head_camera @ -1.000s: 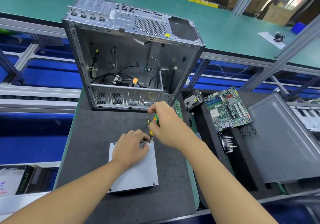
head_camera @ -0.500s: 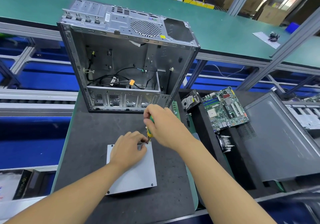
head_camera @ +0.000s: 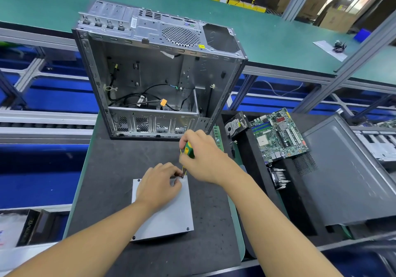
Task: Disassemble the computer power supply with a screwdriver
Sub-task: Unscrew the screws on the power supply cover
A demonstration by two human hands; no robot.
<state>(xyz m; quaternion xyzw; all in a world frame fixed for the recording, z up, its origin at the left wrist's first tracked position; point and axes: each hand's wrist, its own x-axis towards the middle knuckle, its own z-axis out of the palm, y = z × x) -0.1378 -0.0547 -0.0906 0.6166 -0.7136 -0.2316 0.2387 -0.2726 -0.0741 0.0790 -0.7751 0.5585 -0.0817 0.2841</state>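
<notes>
Right in front of the person, the grey power supply (head_camera: pixel 167 210) lies flat on the dark surface (head_camera: pixel 111 180), broad face up, its longer sides running away from them. The left hand (head_camera: pixel 158 188) rests on top of it, palm down, fingers bent. Forefinger and thumb sit close around the screwdriver's tip, but I can't tell whether they actually pinch it.

The right hand (head_camera: pixel 203 156) is wrapped tight around the green-and-yellow handle of the screwdriver (head_camera: pixel 189 149). The tool stands nearly upright, handle up and leaning slightly away, tip pointing down onto the far right corner of the power supply.

Just beyond the hands, an open computer case (head_camera: pixel 150 73) stands upright on the same surface, loose black cables inside. To the right lie a hard drive (head_camera: pixel 234 124), a green motherboard (head_camera: pixel 278 135) and a grey side panel (head_camera: pixel 347 180). Further back runs a long green bench (head_camera: pixel 267 30).
</notes>
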